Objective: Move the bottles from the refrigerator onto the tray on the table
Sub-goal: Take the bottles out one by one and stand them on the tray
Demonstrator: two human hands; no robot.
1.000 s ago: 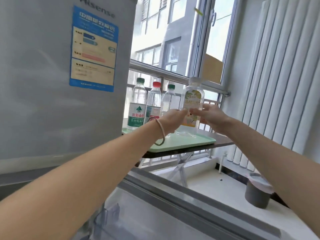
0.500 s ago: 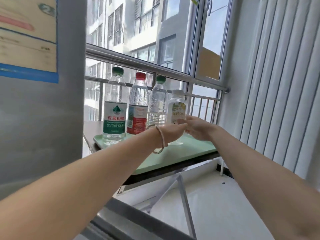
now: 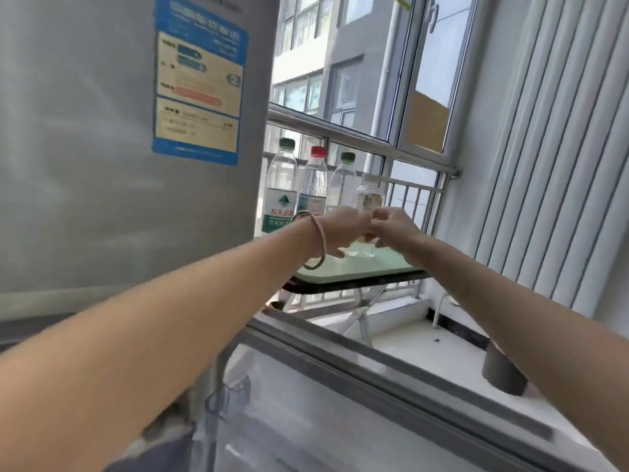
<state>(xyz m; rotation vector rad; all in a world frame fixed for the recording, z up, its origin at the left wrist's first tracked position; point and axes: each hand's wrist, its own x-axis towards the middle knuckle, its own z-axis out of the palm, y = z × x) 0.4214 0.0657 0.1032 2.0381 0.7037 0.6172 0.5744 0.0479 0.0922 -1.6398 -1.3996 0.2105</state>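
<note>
Two bare arms reach from the bottom of the frame to the middle. The left hand (image 3: pixel 343 229) and the right hand (image 3: pixel 394 229) meet there. They are on either side of a small bottle (image 3: pixel 369 195). It has a white cap and a yellow label. Both hands have their fingers curled round the lower part of this bottle and are holding it. The picture is a bit blurry there, so each finger is hard to make out. The bottom of the small bottle shows under the hands and looks to sit on the tray (image 3: pixel 381 269).

The tray is pale green. It lies on a dark table (image 3: pixel 357 286) in the middle of the frame, in front of the window.

Three taller bottles stand upright in a row on the tray, just left of the small one. The one furthest left is the green-cap bottle (image 3: pixel 280 199) with a green and white label. Next to it is the red-cap bottle (image 3: pixel 315 189). Then comes a second green-cap bottle (image 3: pixel 343 182), right beside the small bottle.

The grey refrigerator (image 3: pixel 102 148) fills the left of the frame. It has a blue sticker (image 3: pixel 199 86) near the top. Its open door (image 3: pixel 357 386) runs across the bottom of the frame.

A thin pink band (image 3: pixel 318 243) hangs on the left wrist. A grey bin (image 3: pixel 503 373) sits on the floor at lower right.
</note>
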